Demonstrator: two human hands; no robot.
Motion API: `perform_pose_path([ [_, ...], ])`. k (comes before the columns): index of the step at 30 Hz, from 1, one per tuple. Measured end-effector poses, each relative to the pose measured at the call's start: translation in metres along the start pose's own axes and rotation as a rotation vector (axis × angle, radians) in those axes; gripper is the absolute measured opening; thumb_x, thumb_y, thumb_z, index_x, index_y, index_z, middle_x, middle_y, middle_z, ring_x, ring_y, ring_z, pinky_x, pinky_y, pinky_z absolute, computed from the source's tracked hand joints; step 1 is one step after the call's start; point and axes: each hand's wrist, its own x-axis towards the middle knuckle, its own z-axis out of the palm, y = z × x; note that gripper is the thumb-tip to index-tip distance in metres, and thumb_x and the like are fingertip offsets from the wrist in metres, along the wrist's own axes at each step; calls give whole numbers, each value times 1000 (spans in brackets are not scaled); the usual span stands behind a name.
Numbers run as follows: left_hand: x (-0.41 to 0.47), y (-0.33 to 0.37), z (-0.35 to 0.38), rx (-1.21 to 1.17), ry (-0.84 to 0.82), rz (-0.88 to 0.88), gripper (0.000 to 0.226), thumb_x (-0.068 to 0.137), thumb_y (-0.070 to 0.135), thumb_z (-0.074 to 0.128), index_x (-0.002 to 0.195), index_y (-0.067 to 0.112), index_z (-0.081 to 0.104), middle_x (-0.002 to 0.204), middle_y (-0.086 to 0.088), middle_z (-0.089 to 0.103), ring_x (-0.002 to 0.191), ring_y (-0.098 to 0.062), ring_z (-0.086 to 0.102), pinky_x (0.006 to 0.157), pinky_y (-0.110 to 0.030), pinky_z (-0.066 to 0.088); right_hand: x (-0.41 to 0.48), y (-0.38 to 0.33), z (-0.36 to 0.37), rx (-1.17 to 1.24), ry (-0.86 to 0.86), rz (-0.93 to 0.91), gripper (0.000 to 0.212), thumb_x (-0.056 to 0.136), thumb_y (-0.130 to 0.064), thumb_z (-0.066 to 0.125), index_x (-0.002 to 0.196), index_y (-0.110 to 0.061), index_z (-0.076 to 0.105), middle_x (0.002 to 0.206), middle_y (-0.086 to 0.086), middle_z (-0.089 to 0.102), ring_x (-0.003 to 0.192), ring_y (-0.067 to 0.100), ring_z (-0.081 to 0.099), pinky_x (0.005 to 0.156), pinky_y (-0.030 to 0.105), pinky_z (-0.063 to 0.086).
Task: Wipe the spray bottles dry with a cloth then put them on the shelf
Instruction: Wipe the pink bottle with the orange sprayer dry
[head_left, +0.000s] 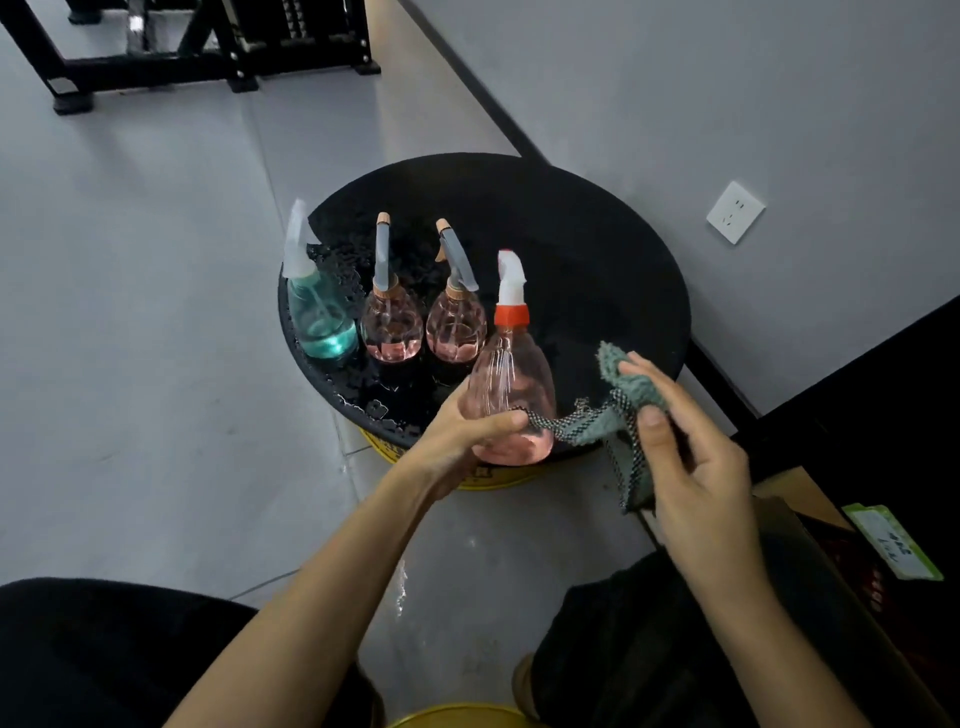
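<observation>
A pink spray bottle (511, 384) with a white trigger and an orange collar stands upright at the near edge of a round black tabletop (597, 270). My left hand (462, 436) grips its lower body. My right hand (691, 457) holds a grey-green cloth (623, 395) with a checkered edge just right of the bottle; one corner of the cloth reaches the bottle's side. Behind stand a teal bottle (319, 317) and two small pink bottles (390, 325) (456, 325) with grey triggers, in a row.
Water droplets cover the left part of the tabletop. A yellow base (483, 475) shows under it. A black shelf edge (852, 395) and a cardboard box with a green label (891, 540) lie at right. Black frame legs (156, 67) stand on the floor beyond. A wall socket (735, 212) sits on the right wall.
</observation>
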Motion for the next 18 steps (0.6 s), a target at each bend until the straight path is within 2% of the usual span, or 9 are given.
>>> perform_pose_path([
  [2,23,-4,-7,39,-6,-32,85,55,17,87,131,13,48,124,-22,59,99,-35,64,94,-59,49,11,13,-5,-19,24,19,31,100,-14,45,127,-26,56,136,-8,55,128,2,48,107,21,38],
  [5,59,-8,-18,106,-30,-76,87,55,10,87,131,17,47,129,-22,56,104,-41,63,93,-66,45,29,30,-11,-49,59,20,31,100,-14,45,127,-20,56,135,-4,56,128,2,48,106,20,38],
  [7,80,-11,-24,170,-32,-84,87,51,15,89,129,16,49,124,-21,59,108,-37,63,93,-59,49,41,40,-15,-64,67,26,32,99,-14,45,128,-17,57,136,-4,56,127,0,48,104,15,38],
  [9,96,-12,-28,254,13,-68,84,46,24,89,122,19,53,113,-10,66,102,-23,66,93,-44,52,55,47,-18,-77,81,25,33,98,-18,45,129,-15,57,136,-6,56,127,-1,48,104,14,37],
  [11,110,-12,-30,329,43,-42,83,43,28,90,117,24,54,110,-2,68,101,-16,67,94,-34,51,69,55,-20,-90,90,18,34,98,-20,45,129,-16,58,135,-8,55,126,-2,48,104,14,37],
  [13,124,-16,-32,396,51,-11,88,44,24,95,120,21,51,114,-5,67,104,-16,67,94,-33,51,84,67,-20,-106,78,18,33,100,-16,45,130,-14,57,136,-9,55,126,-3,47,104,14,37],
  [18,154,-26,-33,494,33,94,89,47,21,92,122,15,44,118,-8,64,111,-23,64,100,-46,49,115,104,-19,-250,20,16,33,99,-11,46,130,-17,57,138,-9,52,128,-5,44,106,12,33],
])
